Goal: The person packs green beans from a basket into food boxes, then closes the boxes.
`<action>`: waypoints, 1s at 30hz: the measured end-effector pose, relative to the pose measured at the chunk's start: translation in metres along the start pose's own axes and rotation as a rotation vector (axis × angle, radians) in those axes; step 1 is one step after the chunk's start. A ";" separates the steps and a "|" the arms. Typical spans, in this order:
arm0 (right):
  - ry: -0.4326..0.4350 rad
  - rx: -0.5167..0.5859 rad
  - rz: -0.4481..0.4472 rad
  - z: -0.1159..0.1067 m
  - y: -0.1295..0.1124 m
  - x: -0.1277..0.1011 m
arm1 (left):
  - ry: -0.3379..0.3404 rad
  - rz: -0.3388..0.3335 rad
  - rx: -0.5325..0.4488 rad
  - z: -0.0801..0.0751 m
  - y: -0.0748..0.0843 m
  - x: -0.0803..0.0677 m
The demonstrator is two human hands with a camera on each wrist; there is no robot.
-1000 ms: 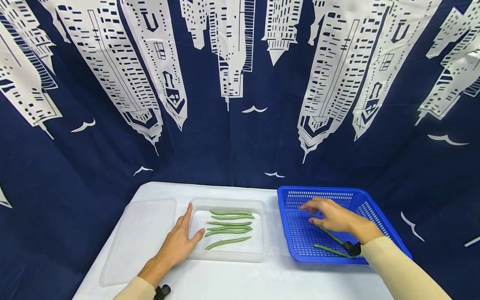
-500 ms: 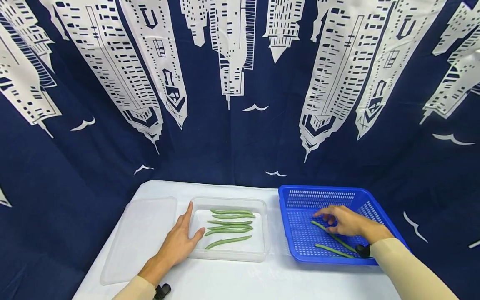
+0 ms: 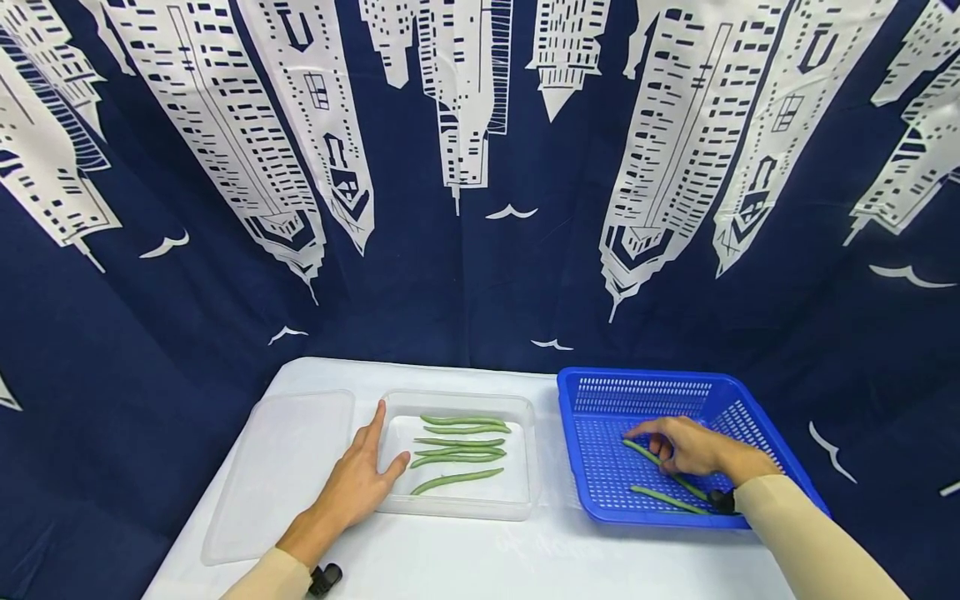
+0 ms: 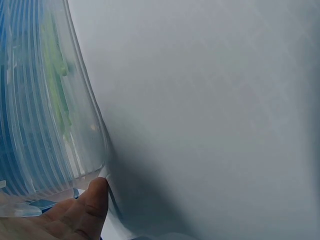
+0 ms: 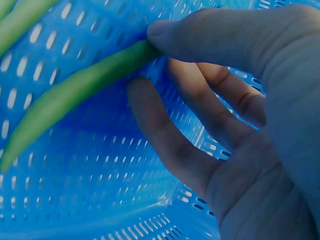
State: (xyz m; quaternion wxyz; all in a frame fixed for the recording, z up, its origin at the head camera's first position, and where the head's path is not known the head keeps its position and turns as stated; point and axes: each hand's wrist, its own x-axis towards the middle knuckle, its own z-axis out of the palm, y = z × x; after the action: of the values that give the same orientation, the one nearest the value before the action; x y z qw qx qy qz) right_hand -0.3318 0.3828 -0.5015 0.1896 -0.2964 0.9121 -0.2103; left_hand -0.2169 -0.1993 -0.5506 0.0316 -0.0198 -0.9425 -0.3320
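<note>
White tabletop point(image 3: 480, 558): lower right, right hand point(image 3: 693, 447) pinches a slender green bean point(image 3: 663, 467) in perforated blue basket point(image 3: 637, 392); left hand point(image 3: 360, 483), fingers relaxed, rests against clear plastic container point(image 3: 517, 467).

white table point(image 3: 480, 558), clear container point(image 3: 457, 507), lid point(image 3: 277, 475), blue basket point(image 3: 645, 385)

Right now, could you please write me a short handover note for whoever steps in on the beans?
Left hand: flat and open, resting against the left wall of the clear tub, thumb at its rim.
Right hand: inside the blue basket, fingers curled over one bean, thumb tip on it; not lifted yet.
Done: about five beans lie side by side in the tub.
Left: two in the basket, the touched one and another bean nearer the front wall. The tub's lid lies on the table, left of the tub.
</note>
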 end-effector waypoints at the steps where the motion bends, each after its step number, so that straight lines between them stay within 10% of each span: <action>1: -0.006 0.010 0.007 0.000 0.000 0.000 | 0.000 0.001 0.001 0.000 0.000 0.000; 30: 0.159 -0.050 -0.011 -0.011 -0.048 0.010 | 0.001 0.006 0.005 0.000 0.001 -0.001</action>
State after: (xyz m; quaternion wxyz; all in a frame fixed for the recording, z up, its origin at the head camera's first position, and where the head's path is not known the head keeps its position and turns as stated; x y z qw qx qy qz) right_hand -0.3217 0.3442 -0.4707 0.1079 -0.2884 0.9277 -0.2112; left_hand -0.2163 -0.1991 -0.5499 0.0332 -0.0222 -0.9433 -0.3296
